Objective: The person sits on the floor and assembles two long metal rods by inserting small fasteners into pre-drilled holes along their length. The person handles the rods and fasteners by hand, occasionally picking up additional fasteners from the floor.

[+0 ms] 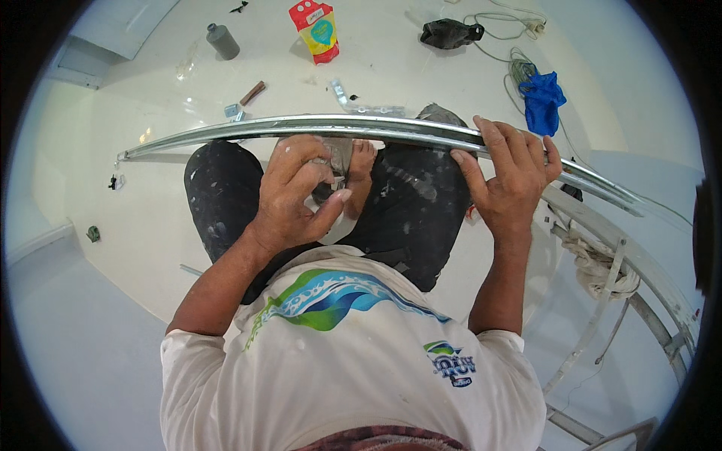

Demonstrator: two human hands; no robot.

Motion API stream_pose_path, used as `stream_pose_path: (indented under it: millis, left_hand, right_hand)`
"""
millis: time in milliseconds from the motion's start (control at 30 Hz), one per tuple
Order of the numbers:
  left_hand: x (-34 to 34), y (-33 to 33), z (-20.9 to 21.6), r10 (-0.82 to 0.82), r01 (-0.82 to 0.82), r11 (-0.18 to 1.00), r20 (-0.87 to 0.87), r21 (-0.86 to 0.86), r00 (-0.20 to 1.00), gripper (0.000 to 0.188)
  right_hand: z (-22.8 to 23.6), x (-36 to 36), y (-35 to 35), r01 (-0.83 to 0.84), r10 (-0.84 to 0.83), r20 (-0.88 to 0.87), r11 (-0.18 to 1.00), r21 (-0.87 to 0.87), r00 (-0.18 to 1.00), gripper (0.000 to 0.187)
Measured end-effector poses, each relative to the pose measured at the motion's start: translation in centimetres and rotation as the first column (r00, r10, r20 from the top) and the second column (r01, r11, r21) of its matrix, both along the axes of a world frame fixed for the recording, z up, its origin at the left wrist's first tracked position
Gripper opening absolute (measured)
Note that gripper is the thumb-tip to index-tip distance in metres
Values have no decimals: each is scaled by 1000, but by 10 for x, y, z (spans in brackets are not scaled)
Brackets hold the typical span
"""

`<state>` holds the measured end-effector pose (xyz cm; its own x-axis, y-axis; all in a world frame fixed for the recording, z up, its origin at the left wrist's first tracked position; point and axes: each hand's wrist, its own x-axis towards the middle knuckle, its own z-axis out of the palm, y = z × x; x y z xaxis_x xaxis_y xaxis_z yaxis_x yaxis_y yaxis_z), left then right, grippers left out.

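Note:
A long galvanized metal channel (278, 126) lies across my bent knees, its ends reaching far out to the left and right. My right hand (515, 169) grips it right of the middle, fingers over the far edge and thumb on the near side. Just on the near side of the channel, between my knees, my left hand (297, 192) has its fingers curled and the thumb bent toward them. A small greyish bit shows by those fingertips; I cannot tell what it is. My bare foot (362, 159) is partly visible beyond that hand.
Small metal brackets (338, 92) lie beyond the channel, near a brown stick-like piece (253, 93). Farther off are a grey bottle (222, 41), a red-yellow pouch (316, 31), a black bag (451, 34), a blue bag (543, 101) and coiled cable (519, 68). A metal ladder-like frame (639, 255) stands right.

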<state>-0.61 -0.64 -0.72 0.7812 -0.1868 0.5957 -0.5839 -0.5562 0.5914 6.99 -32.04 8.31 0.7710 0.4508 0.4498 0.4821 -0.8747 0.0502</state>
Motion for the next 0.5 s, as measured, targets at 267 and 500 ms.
stream_pose_path:
  millis: [267,500]
  left_hand:
    - [37,-31,14,54,-65,994,120,87,991,19]
    - [-1,-15,-24,-144,107,977,205,184,968,33]
  right_hand:
    - [6,-2,2,-15,15,2,1000,-25,1000,51]
    - [5,3,3,-12,13,45,1000,-23,999,35]
